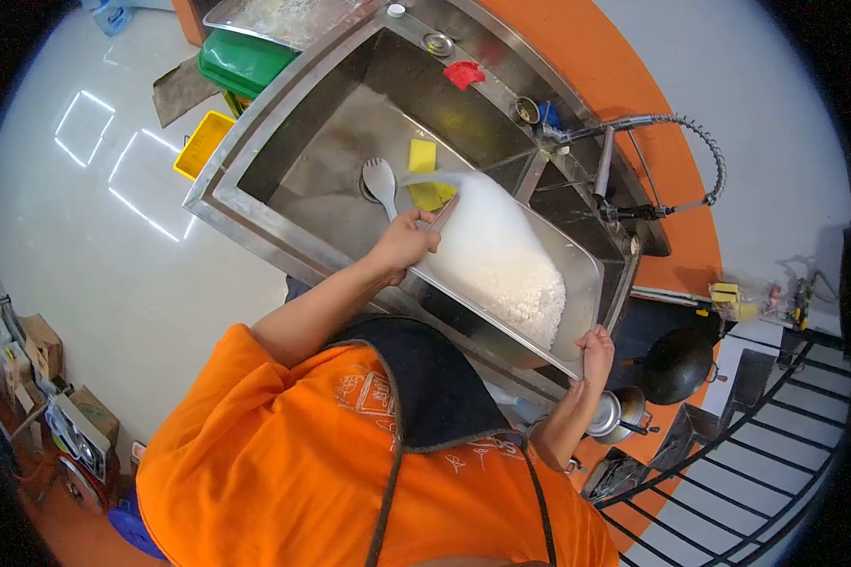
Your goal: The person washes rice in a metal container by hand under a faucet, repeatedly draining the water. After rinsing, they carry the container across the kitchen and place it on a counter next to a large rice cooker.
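Observation:
My left hand (405,248) grips the left end of a deep rectangular metal pan (584,274), its fingers closed over the rim. At the right near corner, my right hand (592,355) is closed on the same pan. The pan is tilted down to the left over the sink. White grains that look like rice (529,300) lie heaped toward its right end. Milky water (482,217) covers the left part, and a stream runs over the left edge. Close to my left hand are a pale slotted spoon (380,183) and a yellow sponge or cloth (423,156) in the sink.
The steel sink (298,142) has a spring-hose faucet (667,121) on its far right side. A red cloth (463,75) lies on its back ledge. Left stand a green-lidded bin (246,61) and a yellow crate (205,144). A wok (679,364) and black railing (756,444) are at right.

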`<move>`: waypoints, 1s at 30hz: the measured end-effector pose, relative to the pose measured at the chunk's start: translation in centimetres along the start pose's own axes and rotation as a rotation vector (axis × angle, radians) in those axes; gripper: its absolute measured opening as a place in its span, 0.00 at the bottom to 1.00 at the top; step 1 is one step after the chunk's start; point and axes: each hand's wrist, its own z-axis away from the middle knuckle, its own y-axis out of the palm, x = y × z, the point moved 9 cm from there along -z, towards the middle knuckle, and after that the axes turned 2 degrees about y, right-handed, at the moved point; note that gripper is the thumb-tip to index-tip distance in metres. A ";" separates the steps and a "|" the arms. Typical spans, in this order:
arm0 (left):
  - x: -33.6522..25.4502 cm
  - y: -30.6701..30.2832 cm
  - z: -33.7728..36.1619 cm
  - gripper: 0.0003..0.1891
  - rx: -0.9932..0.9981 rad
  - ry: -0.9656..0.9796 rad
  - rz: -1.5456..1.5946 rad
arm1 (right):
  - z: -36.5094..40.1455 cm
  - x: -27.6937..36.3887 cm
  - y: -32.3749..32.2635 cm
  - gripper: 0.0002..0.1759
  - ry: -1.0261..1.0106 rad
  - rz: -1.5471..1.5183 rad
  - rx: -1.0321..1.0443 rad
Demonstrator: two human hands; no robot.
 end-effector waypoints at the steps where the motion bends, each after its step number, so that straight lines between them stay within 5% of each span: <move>1: 0.0 0.0 0.1 0.22 -0.001 -0.004 -0.016 | 0.0 0.1 0.0 0.06 -0.003 0.007 0.005; 30: 0.8 0.1 0.1 0.24 -0.001 -0.070 0.016 | 0.2 1.4 -0.1 0.06 0.007 -0.039 0.003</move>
